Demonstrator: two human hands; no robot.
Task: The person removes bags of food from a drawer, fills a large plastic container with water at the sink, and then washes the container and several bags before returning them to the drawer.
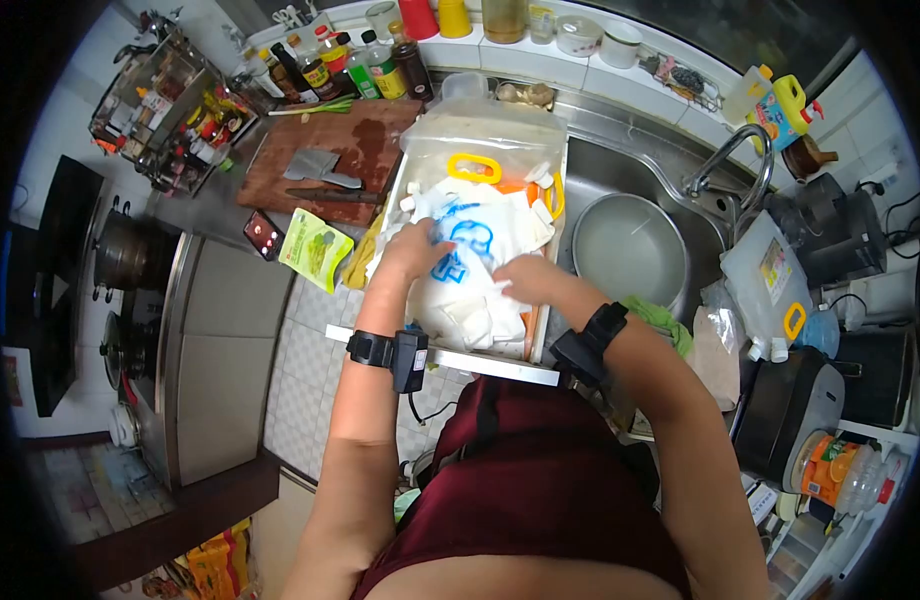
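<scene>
White plastic bag, centre of frame, lying in a tray left of the sink. Soft, light, slippery by the look; best gathered at the top. Left hand and right hand pressed on it, fingers curled, grip unclear.

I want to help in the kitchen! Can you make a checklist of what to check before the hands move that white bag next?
1. Both hands on the bag: ok. The left hand and right hand rest on the white plastic bag.
2. Firm grip: cannot tell; the fingers are partly hidden.
3. Bag supported: ok, it lies in the drawer among other bags.
4. Cleaver away from the hands: ok, it lies on the cutting board.
5. Room in the sink: not ok; a metal pot sits in it.
</scene>
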